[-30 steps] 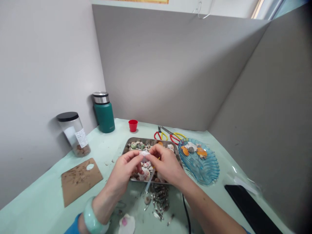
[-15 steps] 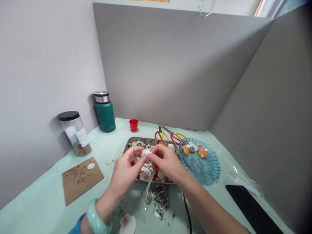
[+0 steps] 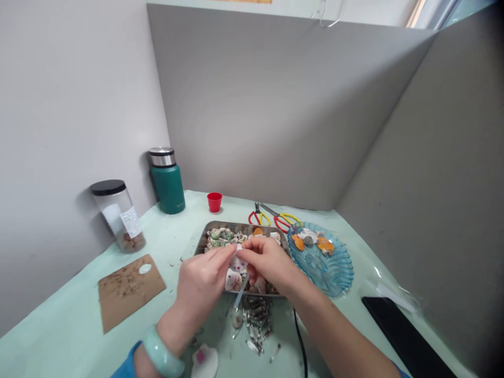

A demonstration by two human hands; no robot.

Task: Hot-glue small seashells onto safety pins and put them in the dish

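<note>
Over a metal tray [image 3: 201,247] of shells, my left hand [image 3: 207,273] and my right hand [image 3: 268,262] meet at the fingertips. Both are closed on a small white shell [image 3: 239,251], which their fingers partly cover. A pale stick-like piece [image 3: 241,294] slants down over the tray's front edge, below my right hand. Just in front of the tray lies a pile of small metal pins [image 3: 258,317]. A white shell with a pink spot [image 3: 205,362] rests near the bottom edge, right of my left wrist.
Right of the tray, a blue glass plate [image 3: 334,273] holds orange and white shells. Behind are scissors [image 3: 275,215] and a red cup [image 3: 214,202]. A green bottle [image 3: 169,184], a jar [image 3: 122,220] and brown cardboard [image 3: 129,294] are left. A black object [image 3: 405,336] lies right.
My left hand has turned so its back faces up, with its fingers closer together around the shell. My right hand has barely moved. The whole view has shifted slightly.
</note>
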